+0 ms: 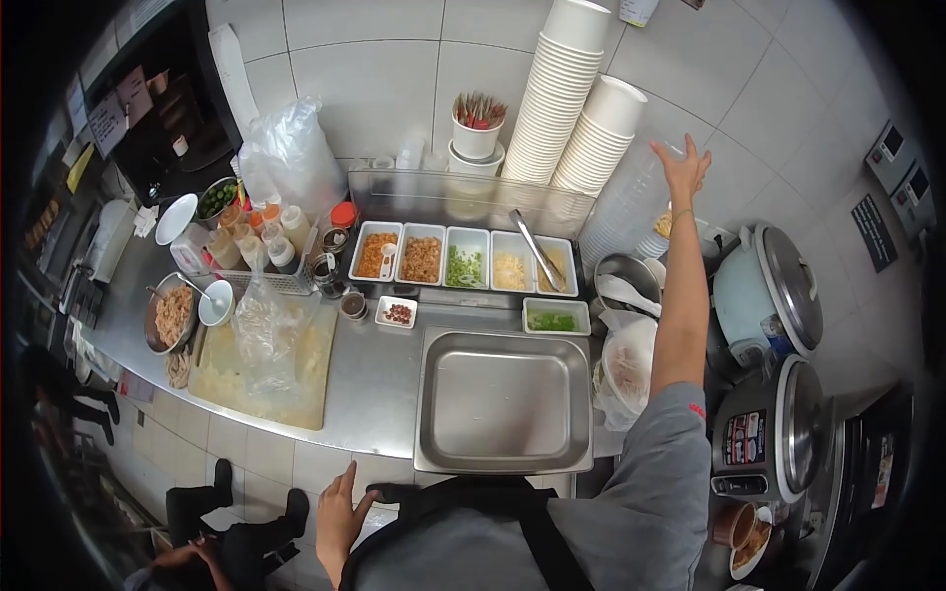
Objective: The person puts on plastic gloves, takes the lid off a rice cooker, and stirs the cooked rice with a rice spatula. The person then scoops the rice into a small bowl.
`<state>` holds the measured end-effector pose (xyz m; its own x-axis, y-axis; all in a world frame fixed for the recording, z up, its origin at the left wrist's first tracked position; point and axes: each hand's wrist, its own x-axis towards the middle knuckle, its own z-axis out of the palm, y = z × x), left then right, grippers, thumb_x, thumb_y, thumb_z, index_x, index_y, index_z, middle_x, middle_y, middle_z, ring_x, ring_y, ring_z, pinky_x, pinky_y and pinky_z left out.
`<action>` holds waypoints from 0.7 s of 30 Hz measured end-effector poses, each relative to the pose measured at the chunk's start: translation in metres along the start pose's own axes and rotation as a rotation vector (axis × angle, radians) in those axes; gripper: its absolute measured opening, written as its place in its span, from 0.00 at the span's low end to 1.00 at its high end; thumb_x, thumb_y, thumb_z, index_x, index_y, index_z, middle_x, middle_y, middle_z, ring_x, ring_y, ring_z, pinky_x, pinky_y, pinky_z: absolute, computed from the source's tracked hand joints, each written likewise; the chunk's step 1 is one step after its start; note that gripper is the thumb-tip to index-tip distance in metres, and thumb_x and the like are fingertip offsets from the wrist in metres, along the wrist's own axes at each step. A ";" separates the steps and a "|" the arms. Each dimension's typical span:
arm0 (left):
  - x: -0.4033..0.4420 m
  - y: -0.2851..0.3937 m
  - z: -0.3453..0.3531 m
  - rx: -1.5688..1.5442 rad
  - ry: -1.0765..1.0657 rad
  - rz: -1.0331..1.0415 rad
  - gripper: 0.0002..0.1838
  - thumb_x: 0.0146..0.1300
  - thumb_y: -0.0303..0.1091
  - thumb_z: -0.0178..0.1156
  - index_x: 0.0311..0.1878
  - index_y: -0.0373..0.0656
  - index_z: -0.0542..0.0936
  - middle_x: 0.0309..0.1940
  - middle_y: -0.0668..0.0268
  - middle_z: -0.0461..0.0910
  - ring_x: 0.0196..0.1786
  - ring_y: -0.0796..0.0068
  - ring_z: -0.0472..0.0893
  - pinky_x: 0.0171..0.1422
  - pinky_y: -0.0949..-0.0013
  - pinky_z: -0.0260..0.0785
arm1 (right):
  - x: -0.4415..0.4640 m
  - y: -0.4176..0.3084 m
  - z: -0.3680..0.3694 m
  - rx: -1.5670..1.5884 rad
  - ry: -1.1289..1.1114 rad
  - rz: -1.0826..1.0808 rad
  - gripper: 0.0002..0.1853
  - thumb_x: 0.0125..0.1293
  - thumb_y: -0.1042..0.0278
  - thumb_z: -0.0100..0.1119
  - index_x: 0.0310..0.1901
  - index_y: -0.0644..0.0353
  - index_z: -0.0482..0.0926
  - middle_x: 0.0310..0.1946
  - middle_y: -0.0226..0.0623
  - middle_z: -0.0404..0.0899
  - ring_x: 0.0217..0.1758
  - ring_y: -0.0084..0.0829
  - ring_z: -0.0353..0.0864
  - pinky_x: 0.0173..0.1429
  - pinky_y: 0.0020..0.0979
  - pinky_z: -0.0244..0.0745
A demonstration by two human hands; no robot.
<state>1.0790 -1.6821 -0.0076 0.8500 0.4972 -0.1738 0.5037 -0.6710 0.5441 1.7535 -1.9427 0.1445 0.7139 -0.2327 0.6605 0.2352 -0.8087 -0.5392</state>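
Grey shirt fabric (655, 463) is filling the near view, while the left hand (340, 520) is hovering off the desk (370, 369) edge, thumb and fingers apart. The right hand (687, 169) is reaching out, fingers spreading, beside clear plastic containers (629, 197) leaning near the paper bowls (564, 94). Any sideways knock could be toppling these tall, slanting stacks. Transparent walls are blurring into the tiles, so fingertip contact is staying unclear; dark borders are cropping the surroundings.

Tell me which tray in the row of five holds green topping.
The middle tray, third from either end; only its chopped filling is green.
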 end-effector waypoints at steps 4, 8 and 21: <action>-0.001 -0.019 -0.022 0.035 -0.031 0.001 0.33 0.57 0.48 0.60 0.61 0.39 0.67 0.44 0.51 0.76 0.47 0.50 0.75 0.53 0.55 0.65 | 0.035 0.028 -0.001 -0.172 0.314 -0.124 0.50 0.35 0.30 0.69 0.59 0.54 0.71 0.61 0.60 0.61 0.66 0.55 0.58 0.65 0.56 0.54; -0.017 -0.049 -0.048 0.079 0.134 0.036 0.31 0.59 0.49 0.58 0.61 0.40 0.67 0.47 0.54 0.76 0.50 0.53 0.75 0.57 0.56 0.64 | 0.007 -0.057 -0.092 0.326 0.368 -0.410 0.33 0.55 0.46 0.60 0.55 0.65 0.73 0.55 0.52 0.71 0.59 0.44 0.68 0.65 0.44 0.59; -0.088 -0.152 -0.112 0.102 0.575 0.126 0.33 0.57 0.41 0.61 0.66 0.49 0.62 0.66 0.65 0.63 0.69 0.66 0.61 0.69 0.54 0.56 | -0.526 -0.374 -0.116 1.566 -1.715 -0.074 0.45 0.57 0.37 0.56 0.69 0.54 0.53 0.68 0.44 0.52 0.68 0.49 0.57 0.66 0.47 0.60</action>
<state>0.9102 -1.5624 0.0171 0.6988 0.6096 0.3743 0.4409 -0.7791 0.4456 1.2135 -1.5806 0.0597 0.1870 0.9487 0.2548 -0.1759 0.2875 -0.9415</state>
